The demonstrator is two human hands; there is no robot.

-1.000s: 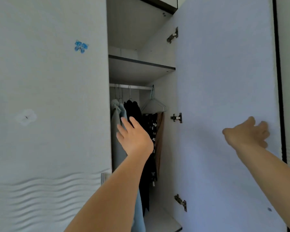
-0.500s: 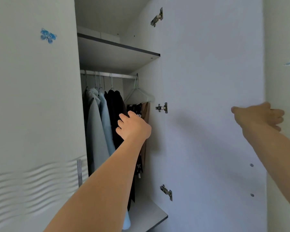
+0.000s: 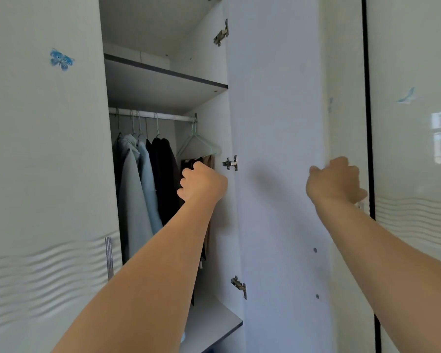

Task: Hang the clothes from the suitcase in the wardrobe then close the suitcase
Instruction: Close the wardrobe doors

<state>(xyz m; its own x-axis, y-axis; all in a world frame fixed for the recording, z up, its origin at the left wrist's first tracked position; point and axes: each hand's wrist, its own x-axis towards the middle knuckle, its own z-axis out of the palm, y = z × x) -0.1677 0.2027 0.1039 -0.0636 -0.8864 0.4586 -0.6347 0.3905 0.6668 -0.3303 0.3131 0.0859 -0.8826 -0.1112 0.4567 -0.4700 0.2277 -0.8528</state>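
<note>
A: Reaching into the wardrobe [image 3: 278, 123], the left hand [image 3: 201, 183] is seen with fingers curled at the right end of the rail [image 3: 150, 114], just below the empty hanger [image 3: 199, 143]. Whether anything is held cannot be told; the fingertips are hidden behind the hand.

B: And the right hand [image 3: 335, 183]?

A: It is curled round the outer edge of the open door [image 3: 278, 225], near the door's handle side.

B: Where are the clothes to be hung?

A: Neither the suitcase nor its clothes are shown. Only hung garments [image 3: 143, 179] are seen, further in: pale grey-blue coats at the left end of the rail, dark ones in the middle, a patterned piece at the right end.

B: Handling properties?

A: Judged from the hung pieces, fabric is soft and limp and will sag if gripped at one point. The hanger is thin, light and stiff; it is best taken at the hook or shoulder. The door panel is rigid and smooth, with metal hinges [image 3: 230, 163] along its inner edge.
</note>
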